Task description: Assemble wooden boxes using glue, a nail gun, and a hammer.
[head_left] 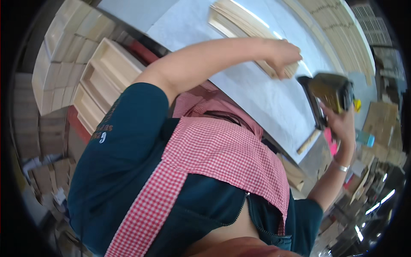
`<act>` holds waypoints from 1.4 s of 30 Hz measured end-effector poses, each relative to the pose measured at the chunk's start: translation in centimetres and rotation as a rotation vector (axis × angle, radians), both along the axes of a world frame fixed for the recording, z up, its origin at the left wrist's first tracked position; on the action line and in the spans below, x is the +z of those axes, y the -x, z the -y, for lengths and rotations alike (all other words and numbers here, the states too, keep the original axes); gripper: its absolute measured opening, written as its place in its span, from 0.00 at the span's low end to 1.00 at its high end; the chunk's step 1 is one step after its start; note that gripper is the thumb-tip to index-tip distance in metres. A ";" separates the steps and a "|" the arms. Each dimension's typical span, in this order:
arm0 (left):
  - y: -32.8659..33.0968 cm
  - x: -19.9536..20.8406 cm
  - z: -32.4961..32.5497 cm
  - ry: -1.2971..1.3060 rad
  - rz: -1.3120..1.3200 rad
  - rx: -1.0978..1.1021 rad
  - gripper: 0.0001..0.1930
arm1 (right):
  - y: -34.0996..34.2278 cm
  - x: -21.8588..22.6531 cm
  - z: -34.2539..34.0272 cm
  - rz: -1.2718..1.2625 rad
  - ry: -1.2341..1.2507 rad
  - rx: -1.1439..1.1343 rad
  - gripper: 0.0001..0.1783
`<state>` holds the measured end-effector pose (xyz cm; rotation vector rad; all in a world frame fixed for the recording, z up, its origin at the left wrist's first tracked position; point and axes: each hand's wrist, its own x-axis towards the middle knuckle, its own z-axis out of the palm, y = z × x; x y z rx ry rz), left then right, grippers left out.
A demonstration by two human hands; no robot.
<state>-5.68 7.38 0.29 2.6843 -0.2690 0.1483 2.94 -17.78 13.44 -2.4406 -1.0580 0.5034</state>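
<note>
A long, shallow box of pale wood (231, 22) lies at a slant on the white-topped table (257, 100). My left arm reaches across from the left, and my left hand (283, 56) is closed on the box's near right end, thumb pointing down. Over the table's right edge, my right hand (340, 122) grips a dark nail gun (329, 91) by its handle. The gun stands just right of the box end, apart from it, and is slightly blurred. Below it a short wooden strip (309, 142) lies at the table's corner.
Long wooden slats (336, 30) lie in rows at the far right of the table. At my left stand stacked wooden boxes (53, 64) and a compartmented wooden tray (100, 79). Cardboard (379, 124) and a light-blue object (365, 138) are beyond my right hand.
</note>
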 end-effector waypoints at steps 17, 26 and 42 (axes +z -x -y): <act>10.5 -6.6 -3.4 -0.200 0.214 0.308 0.22 | -7.3 -20.2 33.7 0.495 0.318 -0.668 0.27; 5.3 -7.9 -4.5 -0.230 0.202 0.226 0.22 | -3.1 -18.3 22.8 0.633 0.048 -0.599 0.27; 2.5 -4.1 2.1 -0.008 -0.073 0.254 0.15 | -10.7 -15.6 21.6 0.229 0.185 -0.566 0.22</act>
